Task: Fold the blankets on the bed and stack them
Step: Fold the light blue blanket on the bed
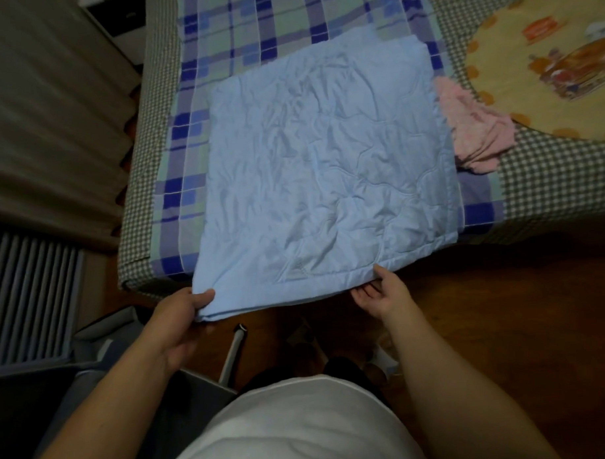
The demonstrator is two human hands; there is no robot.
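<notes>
The light blue blanket is lying folded, long axis running away from you up the bed; your left hand is gripping its near corner, your right hand is pinching the near edge.

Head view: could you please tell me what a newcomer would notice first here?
A pale blue blanket, folded flat, fills the middle of the bed, lying on a blue plaid blanket. Both hands grip its near edge, the left hand at the corner, the right hand further along. A pink cloth lies to its right.
</notes>
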